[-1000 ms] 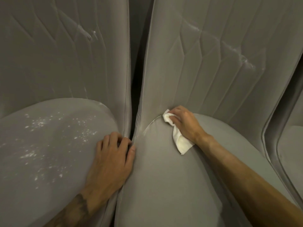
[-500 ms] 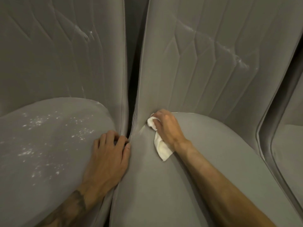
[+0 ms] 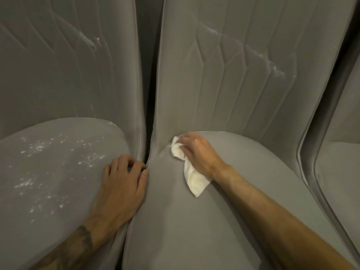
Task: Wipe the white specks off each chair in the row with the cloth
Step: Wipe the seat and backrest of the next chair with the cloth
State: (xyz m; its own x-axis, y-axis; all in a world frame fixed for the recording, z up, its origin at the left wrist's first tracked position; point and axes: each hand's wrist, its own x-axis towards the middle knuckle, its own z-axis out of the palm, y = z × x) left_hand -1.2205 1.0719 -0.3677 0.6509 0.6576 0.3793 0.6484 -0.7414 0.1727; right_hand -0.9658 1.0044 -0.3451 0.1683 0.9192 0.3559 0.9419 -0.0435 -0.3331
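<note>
As cloth (image 3: 195, 179) presses seat (image 3: 194, 230), specks (image 3: 48, 172) alongside

- Left hand (image 3: 120, 190): bare; knuckles and tendon lines stand out along the back; short nail visible on the thumb.
- Left forearm (image 3: 58, 256): bare as far as the frame edge.
- Tattoo (image 3: 81, 238): dark ink on the left forearm, starting just above the wrist and running up the arm; pattern too blurred to read.
- Right hand (image 3: 198, 154): bare; fingers slightly blurred.
- Right forearm (image 3: 272, 215): bare to the frame edge, lean, with a tendon ridge at the wrist.
</note>
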